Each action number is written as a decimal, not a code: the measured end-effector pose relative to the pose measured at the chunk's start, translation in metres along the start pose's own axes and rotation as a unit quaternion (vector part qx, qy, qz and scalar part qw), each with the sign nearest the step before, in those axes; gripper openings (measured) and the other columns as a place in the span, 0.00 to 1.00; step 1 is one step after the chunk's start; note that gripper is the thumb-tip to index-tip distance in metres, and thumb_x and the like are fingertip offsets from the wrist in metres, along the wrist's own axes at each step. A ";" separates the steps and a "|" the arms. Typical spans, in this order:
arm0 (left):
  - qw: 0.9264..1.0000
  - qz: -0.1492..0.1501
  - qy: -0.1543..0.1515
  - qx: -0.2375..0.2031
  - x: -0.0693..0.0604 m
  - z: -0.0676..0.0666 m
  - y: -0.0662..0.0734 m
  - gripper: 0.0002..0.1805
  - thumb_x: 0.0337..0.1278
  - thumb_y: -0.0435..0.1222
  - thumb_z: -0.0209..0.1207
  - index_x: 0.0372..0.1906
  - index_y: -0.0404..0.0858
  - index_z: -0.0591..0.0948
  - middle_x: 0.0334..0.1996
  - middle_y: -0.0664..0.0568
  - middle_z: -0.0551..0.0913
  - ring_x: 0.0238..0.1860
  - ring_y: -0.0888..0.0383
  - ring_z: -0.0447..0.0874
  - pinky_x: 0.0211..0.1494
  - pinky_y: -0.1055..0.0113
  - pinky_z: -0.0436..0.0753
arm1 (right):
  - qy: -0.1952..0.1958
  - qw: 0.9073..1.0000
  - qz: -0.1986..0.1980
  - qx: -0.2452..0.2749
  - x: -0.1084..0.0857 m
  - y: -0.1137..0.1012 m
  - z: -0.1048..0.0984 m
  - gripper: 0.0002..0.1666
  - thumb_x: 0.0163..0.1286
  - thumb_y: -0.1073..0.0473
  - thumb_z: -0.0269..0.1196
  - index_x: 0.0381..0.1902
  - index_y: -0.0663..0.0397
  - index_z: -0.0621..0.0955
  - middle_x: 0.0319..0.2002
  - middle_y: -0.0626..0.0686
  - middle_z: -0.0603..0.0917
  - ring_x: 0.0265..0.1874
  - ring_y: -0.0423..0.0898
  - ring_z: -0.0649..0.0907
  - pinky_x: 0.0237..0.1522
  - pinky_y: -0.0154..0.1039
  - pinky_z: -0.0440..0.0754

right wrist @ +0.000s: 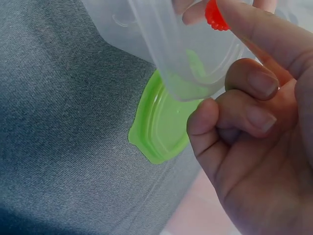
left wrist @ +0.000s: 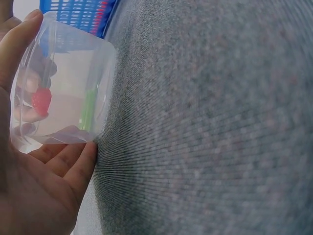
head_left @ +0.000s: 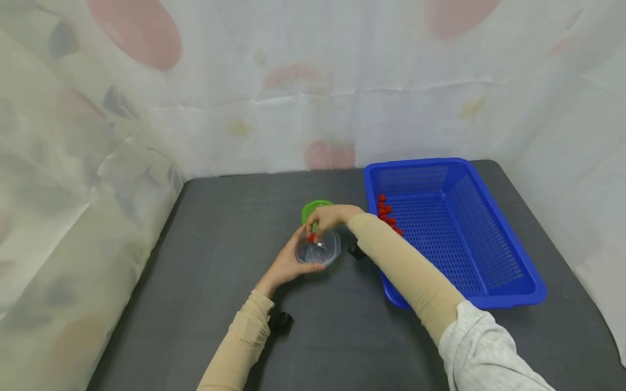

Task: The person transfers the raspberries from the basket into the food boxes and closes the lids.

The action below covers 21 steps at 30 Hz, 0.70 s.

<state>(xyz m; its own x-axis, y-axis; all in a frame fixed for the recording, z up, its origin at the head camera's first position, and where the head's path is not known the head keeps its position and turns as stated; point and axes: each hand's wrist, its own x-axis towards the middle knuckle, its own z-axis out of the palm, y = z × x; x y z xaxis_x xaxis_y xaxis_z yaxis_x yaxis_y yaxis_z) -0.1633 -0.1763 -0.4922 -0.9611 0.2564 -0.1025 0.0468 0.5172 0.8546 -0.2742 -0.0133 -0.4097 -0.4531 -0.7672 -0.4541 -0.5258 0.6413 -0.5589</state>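
My left hand (head_left: 287, 262) grips a clear plastic container (head_left: 326, 251) from its left side, thumb along the near rim and fingers round the far side. In the left wrist view the clear container (left wrist: 68, 63) looks tilted, close above the table. Over the container's mouth, my right hand (head_left: 333, 216) pinches a red raspberry (head_left: 311, 238) between thumb and finger. Through the clear wall the raspberry (left wrist: 41, 102) shows in the left wrist view. Just behind the container a green lid (right wrist: 168, 115) lies on the table, partly hidden by my right hand in the head view.
A blue perforated basket (head_left: 494, 239) stands on the right of the grey table (head_left: 215, 228). Several raspberries (head_left: 383, 210) lie along its left side, some hidden behind my right sleeve. A patterned white curtain (head_left: 313, 65) hangs behind the table and down both sides.
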 end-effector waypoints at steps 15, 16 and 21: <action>1.000 -0.001 -0.002 -0.010 -0.001 0.001 0.002 0.59 0.35 0.50 0.73 0.71 0.66 0.46 0.70 0.51 0.59 0.70 0.49 0.60 0.67 0.42 0.62 | 0.013 1.000 -0.006 0.005 0.001 0.006 0.004 0.17 0.60 0.57 0.66 0.48 0.46 0.81 0.45 0.53 0.79 0.31 0.41 0.69 0.33 0.33 0.69; 1.000 -0.001 -0.002 -0.010 -0.001 0.001 0.002 0.59 0.35 0.50 0.73 0.71 0.66 0.47 0.70 0.51 0.59 0.69 0.49 0.60 0.66 0.42 0.63 | 0.012 1.000 -0.004 0.007 0.001 0.006 0.004 0.17 0.60 0.57 0.66 0.48 0.46 0.81 0.45 0.54 0.79 0.31 0.41 0.69 0.33 0.33 0.69; 1.000 -0.006 -0.003 -0.008 -0.001 0.002 0.001 0.58 0.35 0.50 0.73 0.70 0.66 0.47 0.69 0.52 0.61 0.69 0.49 0.60 0.66 0.41 0.63 | 0.003 1.000 0.006 -0.004 0.000 0.004 0.004 0.18 0.59 0.56 0.66 0.48 0.45 0.80 0.49 0.55 0.79 0.34 0.42 0.71 0.35 0.34 0.70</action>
<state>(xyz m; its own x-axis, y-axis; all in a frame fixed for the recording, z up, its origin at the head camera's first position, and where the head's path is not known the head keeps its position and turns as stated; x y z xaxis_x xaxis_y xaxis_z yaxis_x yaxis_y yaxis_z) -0.1613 -0.1740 -0.4921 -0.9599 0.2551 -0.1164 0.0302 0.5066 0.8616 -0.2734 -0.0107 -0.4140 -0.4633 -0.7592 -0.4571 -0.5265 0.6507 -0.5471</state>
